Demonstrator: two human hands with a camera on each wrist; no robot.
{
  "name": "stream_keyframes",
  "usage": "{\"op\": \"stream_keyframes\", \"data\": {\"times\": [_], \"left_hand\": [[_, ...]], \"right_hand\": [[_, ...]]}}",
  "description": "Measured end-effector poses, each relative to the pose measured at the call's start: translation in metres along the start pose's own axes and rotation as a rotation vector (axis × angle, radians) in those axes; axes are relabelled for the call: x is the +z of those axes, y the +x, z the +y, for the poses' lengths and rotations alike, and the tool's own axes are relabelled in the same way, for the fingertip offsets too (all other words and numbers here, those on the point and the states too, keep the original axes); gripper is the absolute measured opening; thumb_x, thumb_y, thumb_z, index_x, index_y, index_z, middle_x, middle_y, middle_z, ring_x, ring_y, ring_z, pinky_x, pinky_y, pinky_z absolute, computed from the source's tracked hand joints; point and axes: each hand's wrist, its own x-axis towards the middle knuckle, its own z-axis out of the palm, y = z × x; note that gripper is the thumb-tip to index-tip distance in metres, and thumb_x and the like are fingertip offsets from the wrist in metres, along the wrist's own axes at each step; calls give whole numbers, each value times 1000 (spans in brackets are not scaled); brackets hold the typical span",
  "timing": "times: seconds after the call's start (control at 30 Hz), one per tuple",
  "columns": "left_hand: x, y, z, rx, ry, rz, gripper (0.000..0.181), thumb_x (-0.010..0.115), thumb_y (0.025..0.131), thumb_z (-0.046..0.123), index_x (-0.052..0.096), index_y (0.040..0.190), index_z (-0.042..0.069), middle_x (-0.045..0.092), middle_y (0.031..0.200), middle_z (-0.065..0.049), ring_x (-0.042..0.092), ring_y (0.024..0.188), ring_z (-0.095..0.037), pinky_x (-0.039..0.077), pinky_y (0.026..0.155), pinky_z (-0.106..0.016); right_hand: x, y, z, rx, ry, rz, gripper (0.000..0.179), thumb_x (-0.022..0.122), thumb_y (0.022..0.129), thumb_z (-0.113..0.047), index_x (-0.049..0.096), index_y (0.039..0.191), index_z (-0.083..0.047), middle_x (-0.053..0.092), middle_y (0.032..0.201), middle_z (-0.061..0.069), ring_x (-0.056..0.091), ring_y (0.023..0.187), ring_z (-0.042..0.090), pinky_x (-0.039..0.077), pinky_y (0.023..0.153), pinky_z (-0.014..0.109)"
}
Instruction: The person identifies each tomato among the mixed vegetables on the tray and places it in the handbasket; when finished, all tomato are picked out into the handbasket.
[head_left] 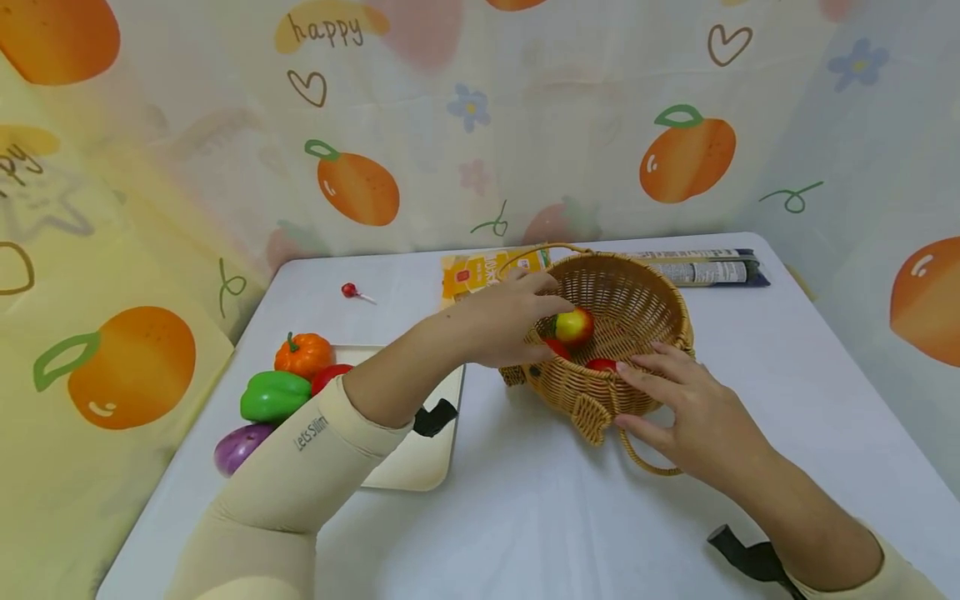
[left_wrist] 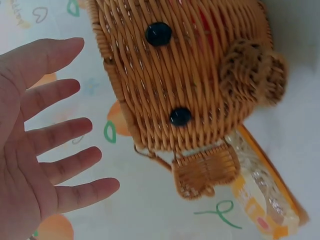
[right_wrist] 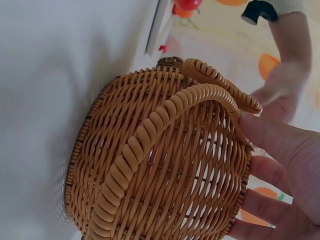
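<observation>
A wicker basket [head_left: 558, 387] with dark button eyes and small woven ears stands on the table, its mouth tipped toward me. Inside lie a red-and-yellow toy fruit [head_left: 576, 327] and red pieces [head_left: 600, 365] partly hidden by the rim. My left hand [head_left: 502, 321] hovers at the basket's left rim; its fingers [left_wrist: 60, 131] are spread with nothing between them in the left wrist view. At the right front, my right hand [head_left: 693, 408] grips the rim, fingertips over the edge and thumb [right_wrist: 272, 137] against the outside by the handle [right_wrist: 145, 135].
Left of the basket is a cream tray [head_left: 420, 467], partly behind my left arm. Beside it lie an orange toy pumpkin [head_left: 303, 357], a green pepper [head_left: 274, 397] and a purple eggplant [head_left: 242, 448]. A lollipop [head_left: 350, 291], yellow packet [head_left: 457, 275] and dark-ended package [head_left: 712, 271] lie farther back.
</observation>
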Motion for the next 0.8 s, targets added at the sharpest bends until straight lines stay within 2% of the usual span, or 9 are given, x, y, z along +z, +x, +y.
{"op": "stream_keyframes", "data": {"times": [0.13, 0.3, 0.4, 0.53, 0.8], "left_hand": [[2, -15, -10, -23, -20, 8, 60, 72, 95, 37, 52, 150, 25, 40, 158, -8, 34, 146, -31, 48, 110, -44], [5, -34, -24, -72, -71, 10, 62, 75, 93, 34, 53, 150, 23, 41, 157, -8, 37, 143, -32, 50, 107, -47], [8, -45, -31, -96, -79, 2, 63, 76, 92, 34, 53, 150, 22, 42, 155, -8, 36, 144, -32, 45, 112, -48], [13, -60, -41, -148, -79, -22, 65, 77, 92, 33, 51, 151, 22, 42, 157, -8, 35, 145, -34, 42, 115, -51], [28, -90, -67, -253, -83, -47, 66, 77, 91, 36, 52, 151, 21, 39, 160, -13, 37, 145, -38, 46, 110, -55]], "right_hand": [[0, 0, 1, -5, 0, 6, 62, 94, 68, -24, 74, 125, -11, 68, 128, 12, 54, 130, 43, 57, 80, 63], [1, 0, 1, -10, -2, 7, 62, 94, 67, -24, 74, 125, -10, 68, 127, 12, 54, 130, 44, 57, 80, 63], [0, 0, 0, -7, -5, 0, 62, 94, 68, -24, 74, 125, -10, 68, 127, 12, 54, 130, 44, 57, 81, 63], [-1, 1, -1, 7, -8, -19, 61, 94, 70, -26, 74, 125, -11, 68, 128, 12, 54, 131, 43, 57, 82, 62], [0, 0, -1, 9, -2, -17, 61, 94, 70, -26, 75, 125, -11, 68, 127, 12, 54, 131, 44, 57, 81, 63]]}}
